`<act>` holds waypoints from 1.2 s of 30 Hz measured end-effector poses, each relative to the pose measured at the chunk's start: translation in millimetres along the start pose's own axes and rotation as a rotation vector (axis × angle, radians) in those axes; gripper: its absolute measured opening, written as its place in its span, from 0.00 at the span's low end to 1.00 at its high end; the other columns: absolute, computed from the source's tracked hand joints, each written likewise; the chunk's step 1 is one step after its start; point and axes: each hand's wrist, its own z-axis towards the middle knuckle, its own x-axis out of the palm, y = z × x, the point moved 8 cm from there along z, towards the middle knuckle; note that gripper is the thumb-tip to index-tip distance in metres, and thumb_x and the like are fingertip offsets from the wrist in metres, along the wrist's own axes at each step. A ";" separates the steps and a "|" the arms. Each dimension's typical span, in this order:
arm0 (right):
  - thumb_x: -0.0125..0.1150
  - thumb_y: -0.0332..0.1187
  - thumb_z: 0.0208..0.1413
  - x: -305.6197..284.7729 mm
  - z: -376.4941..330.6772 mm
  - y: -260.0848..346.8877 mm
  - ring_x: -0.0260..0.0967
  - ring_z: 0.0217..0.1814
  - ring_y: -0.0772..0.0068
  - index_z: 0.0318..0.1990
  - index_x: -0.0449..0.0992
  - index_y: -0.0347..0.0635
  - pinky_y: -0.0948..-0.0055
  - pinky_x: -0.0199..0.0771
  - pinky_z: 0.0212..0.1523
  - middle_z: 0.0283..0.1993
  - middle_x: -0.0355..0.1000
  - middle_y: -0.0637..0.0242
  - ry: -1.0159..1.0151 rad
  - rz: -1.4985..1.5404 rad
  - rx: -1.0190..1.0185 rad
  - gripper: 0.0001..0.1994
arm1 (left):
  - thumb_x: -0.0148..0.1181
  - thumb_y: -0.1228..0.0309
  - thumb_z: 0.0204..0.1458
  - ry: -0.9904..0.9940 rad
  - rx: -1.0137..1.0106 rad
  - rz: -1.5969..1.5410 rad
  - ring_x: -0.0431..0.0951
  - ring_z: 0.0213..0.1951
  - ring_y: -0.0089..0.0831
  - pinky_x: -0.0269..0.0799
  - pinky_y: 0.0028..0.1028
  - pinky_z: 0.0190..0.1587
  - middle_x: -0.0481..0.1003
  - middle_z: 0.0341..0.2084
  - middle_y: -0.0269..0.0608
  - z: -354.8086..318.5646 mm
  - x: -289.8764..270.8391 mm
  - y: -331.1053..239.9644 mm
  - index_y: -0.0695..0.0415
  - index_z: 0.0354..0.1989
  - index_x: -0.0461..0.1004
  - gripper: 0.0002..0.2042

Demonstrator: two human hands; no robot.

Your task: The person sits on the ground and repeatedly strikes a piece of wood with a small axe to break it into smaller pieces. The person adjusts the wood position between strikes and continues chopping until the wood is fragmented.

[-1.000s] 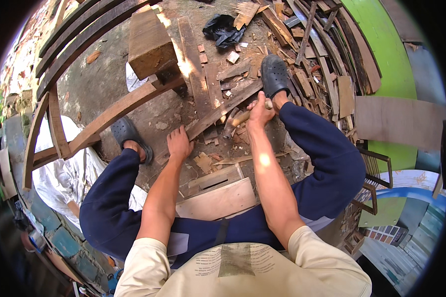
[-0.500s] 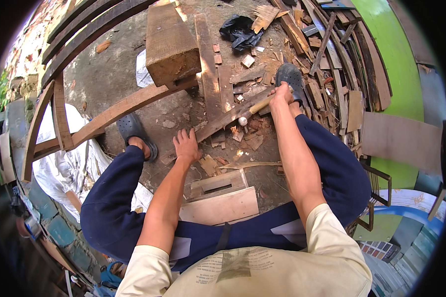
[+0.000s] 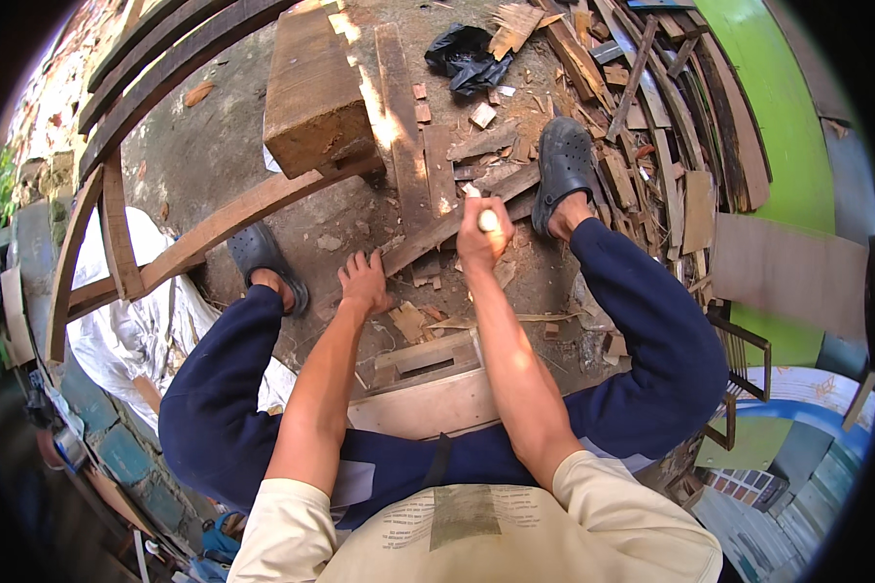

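Observation:
My right hand (image 3: 483, 236) is closed around a hammer (image 3: 489, 222), with the butt of its pale wooden handle pointing up at me. The hammer's head is mostly hidden by the hand. Beneath it a long brown plank (image 3: 426, 240) lies slantwise across the ground between my feet. My left hand (image 3: 365, 283) rests palm down at the plank's lower left end, fingers spread. Nearer me are a small wooden frame with a slot (image 3: 425, 360) and a pale board (image 3: 428, 405), both by my lap.
A thick wooden block (image 3: 319, 92) rests over a curved beam (image 3: 233, 209) at the far left. Scrap boards (image 3: 666, 146) pile up on the right. Farther off lies a black plastic bag (image 3: 465, 58). White sacking (image 3: 126, 330) sits beside my left foot.
My right hand has swung left and toward me with the hammer, from beside my right foot to over the plank. The hammer has tipped handle-up. My left hand stays in place.

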 end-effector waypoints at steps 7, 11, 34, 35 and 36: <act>0.62 0.37 0.60 -30.8 32.2 -84.5 0.59 0.14 0.77 0.25 0.64 0.41 0.73 0.61 0.15 0.15 0.61 0.70 -0.212 0.493 0.649 0.16 | 0.74 0.62 0.39 -0.032 -0.001 -0.041 0.47 0.71 0.57 0.46 0.57 0.68 0.50 0.68 0.58 6.3 -1.6 5.4 0.56 0.72 0.46 0.52; 0.62 0.38 0.59 -53.3 72.8 -146.0 0.60 0.14 0.73 0.31 0.64 0.39 0.71 0.62 0.14 0.17 0.63 0.68 -0.304 0.385 0.825 0.15 | 0.74 0.62 0.39 -0.017 0.030 -0.029 0.47 0.71 0.56 0.46 0.57 0.68 0.52 0.67 0.57 0.7 -10.1 -4.4 0.56 0.72 0.47 0.51; 0.66 0.46 0.58 -40.1 129.7 -30.0 0.74 0.29 0.66 0.38 0.78 0.39 0.64 0.75 0.33 0.28 0.74 0.61 0.375 -0.426 -0.199 0.17 | 0.74 0.62 0.37 0.020 0.000 -0.022 0.49 0.70 0.55 0.48 0.58 0.68 0.54 0.65 0.54 -2.3 -11.9 0.7 0.56 0.72 0.47 0.52; 0.67 0.45 0.56 -32.3 127.0 -18.0 0.76 0.31 0.63 0.39 0.81 0.40 0.65 0.75 0.34 0.30 0.77 0.58 0.487 -0.475 -0.277 0.16 | 0.74 0.62 0.38 0.023 -0.003 -0.020 0.49 0.70 0.55 0.48 0.58 0.68 0.54 0.65 0.54 -2.0 -11.5 0.6 0.56 0.72 0.47 0.52; 0.68 0.45 0.55 -25.2 122.6 -6.5 0.78 0.32 0.60 0.40 0.83 0.41 0.65 0.75 0.34 0.32 0.79 0.55 0.599 -0.523 -0.355 0.16 | 0.74 0.62 0.38 0.025 -0.005 -0.018 0.49 0.70 0.55 0.48 0.58 0.68 0.54 0.65 0.54 -1.6 -11.3 0.7 0.56 0.72 0.47 0.52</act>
